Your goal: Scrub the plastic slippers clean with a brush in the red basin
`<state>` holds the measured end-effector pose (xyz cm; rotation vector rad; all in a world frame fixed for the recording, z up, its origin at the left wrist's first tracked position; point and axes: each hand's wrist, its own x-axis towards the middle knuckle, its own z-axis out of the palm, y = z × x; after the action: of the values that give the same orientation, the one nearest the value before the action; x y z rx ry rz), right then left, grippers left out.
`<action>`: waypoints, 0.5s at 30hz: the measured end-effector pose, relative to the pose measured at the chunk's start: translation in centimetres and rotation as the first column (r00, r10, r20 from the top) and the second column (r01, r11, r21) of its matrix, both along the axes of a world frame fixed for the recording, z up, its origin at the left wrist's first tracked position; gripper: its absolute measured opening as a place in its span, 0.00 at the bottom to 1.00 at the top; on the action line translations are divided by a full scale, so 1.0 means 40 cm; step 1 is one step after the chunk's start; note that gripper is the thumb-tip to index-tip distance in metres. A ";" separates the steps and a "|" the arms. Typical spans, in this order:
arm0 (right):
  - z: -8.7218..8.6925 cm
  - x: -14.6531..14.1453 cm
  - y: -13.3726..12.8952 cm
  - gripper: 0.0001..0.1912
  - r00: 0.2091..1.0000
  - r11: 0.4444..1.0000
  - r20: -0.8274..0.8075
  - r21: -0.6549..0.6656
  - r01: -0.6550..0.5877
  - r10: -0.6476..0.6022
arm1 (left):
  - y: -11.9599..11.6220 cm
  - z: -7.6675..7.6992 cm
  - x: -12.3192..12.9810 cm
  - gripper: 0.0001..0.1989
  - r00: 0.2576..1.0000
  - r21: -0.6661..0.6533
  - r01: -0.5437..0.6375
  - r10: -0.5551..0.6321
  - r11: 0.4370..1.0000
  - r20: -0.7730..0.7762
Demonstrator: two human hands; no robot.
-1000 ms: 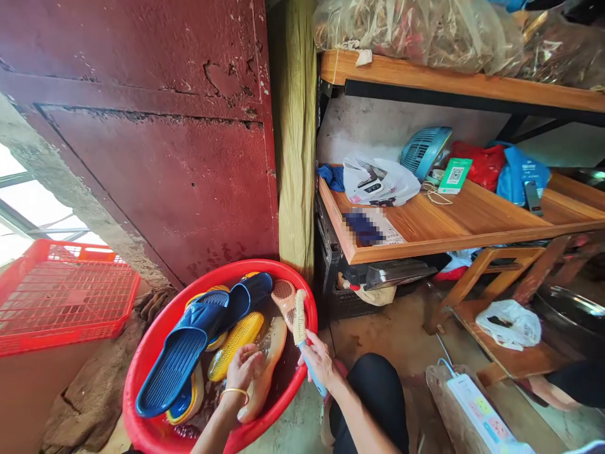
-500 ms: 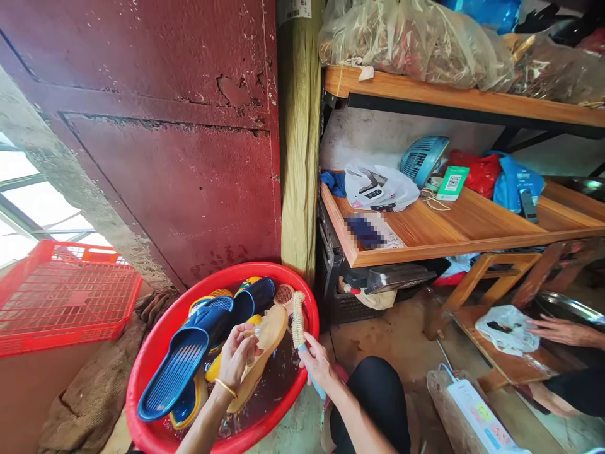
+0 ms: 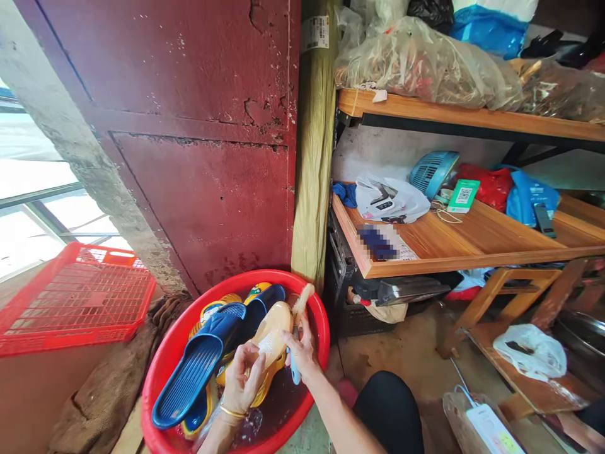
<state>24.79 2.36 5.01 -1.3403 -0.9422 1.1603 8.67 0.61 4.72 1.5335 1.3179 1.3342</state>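
Note:
My left hand, with a gold bangle at the wrist, is closed on the near part of a beige slipper. That slipper is tilted above the water in a red basin. In my right hand is a scrubbing brush with pale bristles and a light blue handle; this hand is close against the slipper's right edge. A large blue slipper lies to the left in the basin, among other blue and yellow slippers. My left fingers hide part of the beige slipper.
Left of the basin are a red plastic crate and brown sacking. A maroon door stands behind. To the right are a wooden shelf, a black crate and a low stool bearing a white plastic bag.
The beige slipper has been raised and turned. My right hand has brought the brush up beside it. Another person's hand has left the white plastic bag. The view has shifted.

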 end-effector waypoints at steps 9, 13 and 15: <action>0.056 -0.055 -0.033 0.43 0.847 0.907 0.491 0.420 -0.028 -0.202 | 0.023 -0.025 -0.025 0.16 0.939 -0.171 0.045 0.017 0.984 0.344; 0.043 -0.036 -0.026 0.43 0.853 0.917 0.480 0.400 -0.003 -0.206 | 0.005 0.008 -0.033 0.17 0.912 -0.228 0.157 -0.053 0.961 0.408; 0.032 -0.017 -0.010 0.44 0.890 0.936 0.418 0.352 0.026 -0.182 | 0.000 0.035 -0.044 0.20 0.863 -0.254 0.136 0.012 0.958 0.505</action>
<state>24.10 1.95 6.28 -1.3739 -1.3134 0.5720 6.90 0.61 6.13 0.9359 1.0539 1.3200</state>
